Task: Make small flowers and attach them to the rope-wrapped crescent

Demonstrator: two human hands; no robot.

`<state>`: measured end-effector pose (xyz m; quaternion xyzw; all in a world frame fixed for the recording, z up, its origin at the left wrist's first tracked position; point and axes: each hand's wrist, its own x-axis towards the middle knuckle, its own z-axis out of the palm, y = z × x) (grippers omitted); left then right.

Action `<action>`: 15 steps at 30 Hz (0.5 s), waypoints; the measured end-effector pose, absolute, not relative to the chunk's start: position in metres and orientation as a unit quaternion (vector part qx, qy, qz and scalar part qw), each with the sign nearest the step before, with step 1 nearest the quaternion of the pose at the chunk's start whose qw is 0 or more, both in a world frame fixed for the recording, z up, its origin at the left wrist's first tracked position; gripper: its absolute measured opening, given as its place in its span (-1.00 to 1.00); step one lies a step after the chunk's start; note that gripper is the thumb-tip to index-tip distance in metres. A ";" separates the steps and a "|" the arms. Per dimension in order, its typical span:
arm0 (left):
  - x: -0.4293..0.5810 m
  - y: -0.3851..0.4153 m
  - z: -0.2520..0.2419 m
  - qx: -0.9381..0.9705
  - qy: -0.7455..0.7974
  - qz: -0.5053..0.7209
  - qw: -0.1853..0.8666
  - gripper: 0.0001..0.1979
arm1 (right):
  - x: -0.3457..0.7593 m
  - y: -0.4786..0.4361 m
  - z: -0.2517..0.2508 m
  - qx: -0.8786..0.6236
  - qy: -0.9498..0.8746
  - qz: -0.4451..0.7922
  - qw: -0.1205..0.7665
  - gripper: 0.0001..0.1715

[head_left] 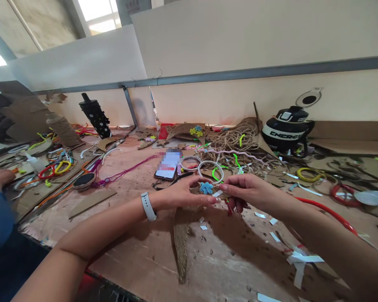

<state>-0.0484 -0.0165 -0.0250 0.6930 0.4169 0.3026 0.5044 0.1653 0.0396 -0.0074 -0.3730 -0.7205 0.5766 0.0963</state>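
Both of my hands grip a brown twine-wrapped strip (182, 247), whose lower end hangs down toward the table. A blue flower (206, 188) sits on its upper part, between my hands. My left hand (189, 195), with a white watch band at the wrist, pinches the strip around the flower. On the right side, my right hand (244, 191) is closed with thumb and fingers at the strip, beside a small white piece (218, 193). Something red shows under the right fingers, too small to make out.
A phone (168, 164) lies behind my left hand, with white rings (210, 172) next to it. Tangled twine (233, 140) and a black jug (286, 131) stand farther back. Paper scraps (302, 260) litter the right. A co-worker's hand (0, 178) rests at the far left.
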 end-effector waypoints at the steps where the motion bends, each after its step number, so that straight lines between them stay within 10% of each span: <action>1: -0.048 -0.016 -0.028 0.668 0.417 0.318 0.528 -0.41 | 0.165 0.039 -0.007 -0.369 -0.719 0.581 0.096 -0.39; 15: -0.047 -0.016 -0.032 0.739 0.364 0.327 0.464 -0.74 | 0.157 0.025 -0.018 -0.327 -0.786 0.509 0.128 -0.51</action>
